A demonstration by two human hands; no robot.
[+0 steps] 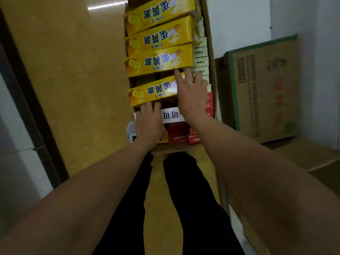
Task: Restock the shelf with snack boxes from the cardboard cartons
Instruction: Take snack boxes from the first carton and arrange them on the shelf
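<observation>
An open cardboard carton (209, 52) lies on the floor ahead of me, packed with snack boxes. Several yellow boxes with blue print fill it; the nearest yellow box (152, 92) sits tilted above a white box (171, 115) and red boxes (177, 134). My right hand (191, 96) lies flat, fingers spread, over the right end of the nearest yellow box. My left hand (149, 122) reaches under that box's near left edge, fingers touching it and covering part of the white box. Neither hand has closed around a box.
A closed green-edged carton (261, 89) stands at the right against a white wall. A flattened cardboard flap (309, 155) lies below it. A dark door frame (27, 92) runs down the left. My black-trousered legs (184, 199) stand on the tan floor.
</observation>
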